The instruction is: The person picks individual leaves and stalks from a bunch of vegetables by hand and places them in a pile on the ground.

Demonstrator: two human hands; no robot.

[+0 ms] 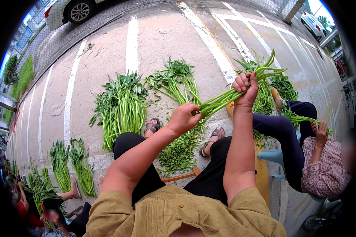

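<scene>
A bunch of water spinach [221, 100] with long green stems stretches between my two hands. My right hand [247, 89], raised higher and farther off, is wrapped round the stems, whose bent ends fan out past its fist. Closer in, my left hand [184, 118] pinches the lower end of the same bunch; its fingertips are partly hidden. Beneath it, between my feet, lies a heap of torn green leaves [178, 156]. A large pile of water spinach [124, 104] rests on the ground beyond my left knee, and a smaller pile [180, 81] lies straight ahead.
At my right a seated person [324, 166] holds some stems, with another green pile [264, 102] by their feet. More bundles [60, 166] and people [47, 205] are at the left. A blue stool [271, 157] stands near my right knee. Beyond a wire fence [47, 47] is a parked car [63, 15].
</scene>
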